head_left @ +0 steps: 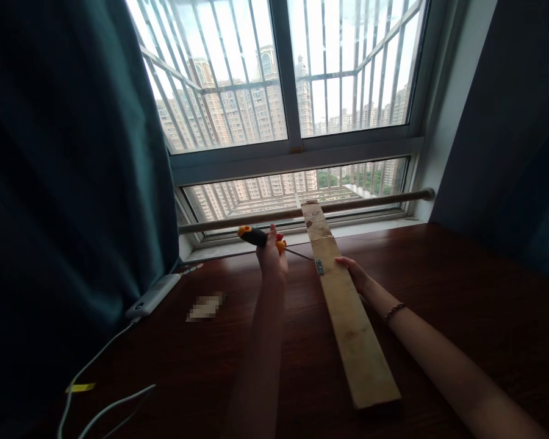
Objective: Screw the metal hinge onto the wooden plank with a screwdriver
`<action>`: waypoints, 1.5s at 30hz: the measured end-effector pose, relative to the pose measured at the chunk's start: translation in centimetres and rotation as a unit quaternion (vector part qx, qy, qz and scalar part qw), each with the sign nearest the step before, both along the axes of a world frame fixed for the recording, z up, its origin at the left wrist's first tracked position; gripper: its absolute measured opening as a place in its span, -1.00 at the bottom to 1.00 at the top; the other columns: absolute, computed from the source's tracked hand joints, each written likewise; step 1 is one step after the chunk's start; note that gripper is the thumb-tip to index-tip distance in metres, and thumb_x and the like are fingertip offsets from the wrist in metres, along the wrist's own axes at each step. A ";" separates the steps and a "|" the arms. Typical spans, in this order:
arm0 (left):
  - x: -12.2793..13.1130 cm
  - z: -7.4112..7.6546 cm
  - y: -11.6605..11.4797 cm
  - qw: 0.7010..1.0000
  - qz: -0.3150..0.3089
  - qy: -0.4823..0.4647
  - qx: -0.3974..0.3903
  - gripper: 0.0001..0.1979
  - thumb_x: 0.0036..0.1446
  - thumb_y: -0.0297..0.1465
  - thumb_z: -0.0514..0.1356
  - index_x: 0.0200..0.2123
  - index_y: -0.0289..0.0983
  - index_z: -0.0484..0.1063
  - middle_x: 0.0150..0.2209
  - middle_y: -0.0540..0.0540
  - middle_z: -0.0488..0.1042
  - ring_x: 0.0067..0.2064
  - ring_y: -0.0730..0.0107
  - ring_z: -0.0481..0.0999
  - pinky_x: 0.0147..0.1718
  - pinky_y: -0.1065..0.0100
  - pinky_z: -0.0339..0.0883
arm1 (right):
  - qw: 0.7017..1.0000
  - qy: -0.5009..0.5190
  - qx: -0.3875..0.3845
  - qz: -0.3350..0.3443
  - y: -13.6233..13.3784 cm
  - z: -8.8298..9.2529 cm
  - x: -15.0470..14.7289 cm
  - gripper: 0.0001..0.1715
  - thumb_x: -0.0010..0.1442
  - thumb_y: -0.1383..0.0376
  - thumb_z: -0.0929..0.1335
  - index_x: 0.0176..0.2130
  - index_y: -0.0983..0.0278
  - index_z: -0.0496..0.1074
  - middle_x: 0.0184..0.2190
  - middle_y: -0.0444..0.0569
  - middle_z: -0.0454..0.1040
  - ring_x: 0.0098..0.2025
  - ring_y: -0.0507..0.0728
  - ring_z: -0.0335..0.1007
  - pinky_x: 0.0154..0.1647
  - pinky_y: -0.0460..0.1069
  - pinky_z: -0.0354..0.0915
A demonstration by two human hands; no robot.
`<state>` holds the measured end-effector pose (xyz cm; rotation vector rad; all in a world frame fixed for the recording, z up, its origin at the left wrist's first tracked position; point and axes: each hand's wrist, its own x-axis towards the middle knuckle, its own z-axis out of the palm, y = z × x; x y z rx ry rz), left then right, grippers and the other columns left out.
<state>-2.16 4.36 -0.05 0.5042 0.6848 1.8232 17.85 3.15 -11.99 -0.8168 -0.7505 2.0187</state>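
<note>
A long pale wooden board (354, 329) lies on the dark red-brown table (201, 372), its far end near the window rail. A small metal hinge or plate (319, 267) sits at the board's left edge. My left hand (273, 256) is closed around a screwdriver (255, 236) with a black and orange handle, whose shaft points right and reaches the metal piece. My right hand (353, 272) grips the board's right edge, thumb on top and the other fingers mostly hidden beside or beneath it.
A white power strip (153, 297) with a white cable (98, 353) lies at the left beside a dark blue curtain (73, 152). A blurred flat piece (205, 307) is left of my left forearm. Beyond the table, a rail (375, 200) crosses the barred window.
</note>
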 end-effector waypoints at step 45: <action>1.7 -2.1 0.9 0.954 -0.125 0.226 0.155 -0.75 -0.17 -0.46 0.28 -0.36 -0.27 0.30 -0.57 0.06 0.37 -0.53 0.51 0.40 -0.44 0.41 0.28 | 0.999 -0.021 0.018 -0.023 -1.4 0.8 -0.7 -0.47 0.14 0.08 0.16 -0.13 0.44 0.36 -0.37 0.14 0.51 -0.43 0.20 0.45 -0.42 0.04 0.38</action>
